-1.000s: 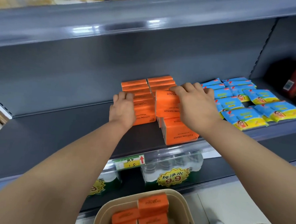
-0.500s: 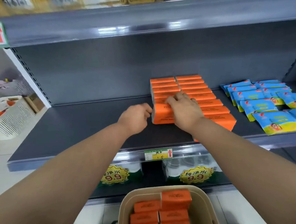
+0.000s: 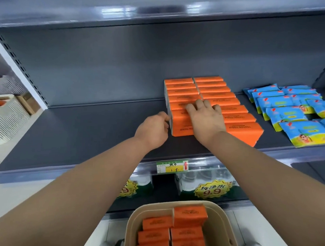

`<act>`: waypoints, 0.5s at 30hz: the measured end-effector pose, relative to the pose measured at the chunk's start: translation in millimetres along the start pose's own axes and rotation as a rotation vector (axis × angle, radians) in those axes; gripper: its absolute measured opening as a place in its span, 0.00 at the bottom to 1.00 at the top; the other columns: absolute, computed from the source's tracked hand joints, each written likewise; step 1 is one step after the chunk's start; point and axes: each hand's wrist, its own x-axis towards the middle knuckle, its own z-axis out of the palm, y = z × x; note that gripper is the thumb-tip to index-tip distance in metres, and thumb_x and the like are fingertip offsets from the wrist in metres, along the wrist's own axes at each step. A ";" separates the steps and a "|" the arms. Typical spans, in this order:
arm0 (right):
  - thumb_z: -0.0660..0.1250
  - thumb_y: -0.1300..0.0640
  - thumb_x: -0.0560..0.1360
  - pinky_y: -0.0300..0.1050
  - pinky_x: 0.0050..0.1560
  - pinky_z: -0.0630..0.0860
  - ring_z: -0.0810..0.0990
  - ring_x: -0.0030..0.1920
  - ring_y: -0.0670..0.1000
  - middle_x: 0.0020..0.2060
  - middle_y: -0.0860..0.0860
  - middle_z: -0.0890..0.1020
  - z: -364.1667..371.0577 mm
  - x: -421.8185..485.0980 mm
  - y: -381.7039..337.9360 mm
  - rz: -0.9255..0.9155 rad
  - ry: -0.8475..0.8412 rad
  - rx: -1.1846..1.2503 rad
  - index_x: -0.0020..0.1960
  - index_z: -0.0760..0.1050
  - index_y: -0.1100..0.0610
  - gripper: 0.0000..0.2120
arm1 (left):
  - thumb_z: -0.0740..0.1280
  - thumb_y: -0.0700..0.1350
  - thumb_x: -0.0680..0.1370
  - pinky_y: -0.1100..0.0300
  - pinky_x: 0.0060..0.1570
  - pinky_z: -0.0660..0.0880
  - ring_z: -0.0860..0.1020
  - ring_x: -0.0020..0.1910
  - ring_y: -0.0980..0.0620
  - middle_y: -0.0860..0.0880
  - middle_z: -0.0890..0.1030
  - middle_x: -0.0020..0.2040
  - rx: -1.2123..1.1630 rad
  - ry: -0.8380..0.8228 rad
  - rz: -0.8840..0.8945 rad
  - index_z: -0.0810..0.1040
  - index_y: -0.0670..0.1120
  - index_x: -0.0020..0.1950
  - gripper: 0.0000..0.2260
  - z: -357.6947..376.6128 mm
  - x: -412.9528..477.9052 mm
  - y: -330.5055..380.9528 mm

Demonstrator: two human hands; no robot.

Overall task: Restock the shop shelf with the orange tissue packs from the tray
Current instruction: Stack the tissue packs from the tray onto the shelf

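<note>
Two rows of orange tissue packs [image 3: 235, 108] stand on the dark grey shelf [image 3: 81, 137], right of its middle. My right hand [image 3: 206, 116] lies flat on top of the front packs of the left row, fingers spread. My left hand [image 3: 153, 130] touches the left end of the front pack [image 3: 182, 126] with thumb and loosely curled fingers. Below, at the bottom edge of the view, a beige tray [image 3: 130, 227] holds several more orange packs [image 3: 188, 215].
Blue and yellow packets [image 3: 291, 113] lie on the shelf to the right of the orange rows. A price tag [image 3: 172, 166] sits on the shelf's front rail, with bottled water [image 3: 211, 183] on the shelf below. A white slatted basket [image 3: 6, 117] stands at far left.
The view has shifted right and nearer. My right hand has flattened on top of the left row, and my left hand has moved in against the front pack's left end.
</note>
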 end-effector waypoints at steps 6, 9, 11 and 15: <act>0.69 0.66 0.66 0.55 0.55 0.68 0.72 0.58 0.59 0.56 0.55 0.74 -3.6 -44.8 -8.5 -0.072 0.148 0.074 0.64 0.71 0.54 0.27 | 0.62 0.37 0.78 0.53 0.56 0.76 0.78 0.56 0.50 0.50 0.81 0.56 -0.028 0.171 0.069 0.73 0.45 0.64 0.15 -7.3 -37.9 0.8; 0.76 0.64 0.60 0.55 0.52 0.73 0.77 0.50 0.58 0.47 0.53 0.78 13.8 -79.9 -15.8 -0.113 0.211 0.123 0.55 0.76 0.54 0.24 | 0.62 0.35 0.77 0.53 0.56 0.76 0.79 0.55 0.51 0.49 0.82 0.54 -0.051 0.231 0.155 0.75 0.44 0.61 0.14 -1.3 -68.9 -1.9; 0.76 0.63 0.60 0.51 0.45 0.73 0.77 0.48 0.57 0.45 0.52 0.78 29.3 -106.7 -20.8 -0.130 0.194 0.151 0.53 0.77 0.53 0.23 | 0.62 0.34 0.76 0.53 0.56 0.76 0.79 0.55 0.52 0.50 0.82 0.53 -0.048 0.230 0.191 0.76 0.45 0.60 0.14 8.8 -89.9 -6.4; 0.71 0.62 0.67 0.51 0.50 0.70 0.75 0.55 0.56 0.52 0.52 0.76 59.9 -156.1 -31.7 -0.173 -0.056 0.154 0.60 0.73 0.52 0.23 | 0.63 0.37 0.76 0.55 0.54 0.75 0.78 0.55 0.50 0.51 0.82 0.54 0.035 0.094 0.194 0.76 0.46 0.59 0.13 40.5 -129.2 -16.2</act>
